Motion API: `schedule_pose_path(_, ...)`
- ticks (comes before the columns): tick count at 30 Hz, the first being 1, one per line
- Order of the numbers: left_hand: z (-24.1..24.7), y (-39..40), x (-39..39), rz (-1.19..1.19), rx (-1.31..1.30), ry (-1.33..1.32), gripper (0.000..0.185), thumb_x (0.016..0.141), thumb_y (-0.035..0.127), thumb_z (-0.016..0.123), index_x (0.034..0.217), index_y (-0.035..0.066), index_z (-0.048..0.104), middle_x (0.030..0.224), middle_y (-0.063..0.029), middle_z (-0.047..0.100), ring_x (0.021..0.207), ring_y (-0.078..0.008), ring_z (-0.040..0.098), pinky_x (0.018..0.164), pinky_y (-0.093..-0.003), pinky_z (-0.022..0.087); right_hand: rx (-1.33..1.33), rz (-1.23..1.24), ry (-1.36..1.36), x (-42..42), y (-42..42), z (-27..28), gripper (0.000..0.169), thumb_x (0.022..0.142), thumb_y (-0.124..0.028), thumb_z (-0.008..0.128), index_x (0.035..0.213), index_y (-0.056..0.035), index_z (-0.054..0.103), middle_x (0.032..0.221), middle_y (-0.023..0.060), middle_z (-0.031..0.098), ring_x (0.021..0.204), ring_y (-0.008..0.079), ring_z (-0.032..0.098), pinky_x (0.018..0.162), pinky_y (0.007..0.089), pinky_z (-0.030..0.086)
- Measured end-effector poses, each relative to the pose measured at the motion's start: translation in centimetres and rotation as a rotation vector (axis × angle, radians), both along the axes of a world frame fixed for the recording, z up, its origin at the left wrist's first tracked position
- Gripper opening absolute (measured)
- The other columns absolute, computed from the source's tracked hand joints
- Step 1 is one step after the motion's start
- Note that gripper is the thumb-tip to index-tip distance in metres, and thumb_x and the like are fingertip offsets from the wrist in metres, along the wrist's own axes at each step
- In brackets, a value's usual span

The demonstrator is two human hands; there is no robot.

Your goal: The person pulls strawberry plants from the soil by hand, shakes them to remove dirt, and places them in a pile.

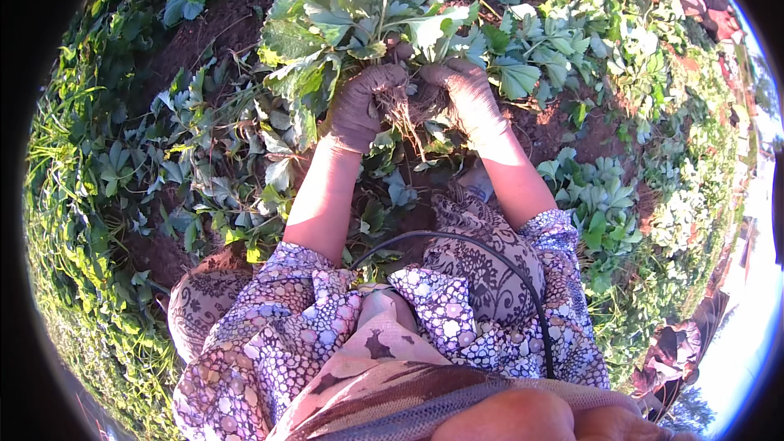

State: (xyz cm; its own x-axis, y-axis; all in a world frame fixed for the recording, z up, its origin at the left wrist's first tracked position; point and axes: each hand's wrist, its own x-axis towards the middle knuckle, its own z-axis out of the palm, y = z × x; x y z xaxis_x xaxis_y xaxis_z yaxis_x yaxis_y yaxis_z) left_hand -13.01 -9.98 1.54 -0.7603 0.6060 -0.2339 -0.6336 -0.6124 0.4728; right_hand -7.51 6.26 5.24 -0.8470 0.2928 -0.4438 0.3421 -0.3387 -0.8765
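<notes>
Both my hands wear thin, soil-stained gloves and are close together in front of me. My left hand (pixel 365 104) is closed around the base of a leafy bunch of strawberry plants (pixel 324 27). Bare, stringy roots (pixel 401 111) hang below its fingers. My right hand (pixel 467 95) grips the stems of more strawberry plants (pixel 438 27), with their roots dangling beside the first ones. The leaves of the two bunches overlap above my hands, so I cannot tell exactly where one ends.
Cut or uprooted strawberry plants (pixel 275 122) lie on bare soil (pixel 202 30) to the left. Leafy clumps (pixel 603 205) stand to the right, and grass (pixel 67 196) runs along the far left. A black cable (pixel 520 272) arcs over my lap. Dark red leaves or cloth (pixel 670 355) are at lower right.
</notes>
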Motion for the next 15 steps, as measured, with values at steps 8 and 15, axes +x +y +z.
schedule_pose_path(8,-3.7,-6.7,-7.1,0.112,-0.511,-0.263,0.032,0.075,0.006,0.067,0.107,0.001,0.065,0.107,-0.0112,0.066,0.089,-0.0204,0.064,0.079,-0.0319,0.054,-0.019,0.082,0.261,0.9,4.6,-2.1,0.020,0.082,-0.004,0.068,0.101,0.0001,0.066,0.090,0.0040,0.067,0.082,0.0118,0.062,0.078,0.0256,0.049)
schedule_pose_path(15,-5.2,-10.5,-9.5,0.655,-0.328,0.276,0.026,0.073,0.002,0.069,0.098,0.003,0.067,0.102,-0.0074,0.066,0.091,-0.0201,0.063,0.082,-0.0326,0.052,0.482,0.022,0.161,0.7,4.1,0.4,0.019,0.081,-0.008,0.071,0.098,-0.0022,0.066,0.086,0.0001,0.066,0.078,0.0083,0.057,0.074,0.0242,0.047)
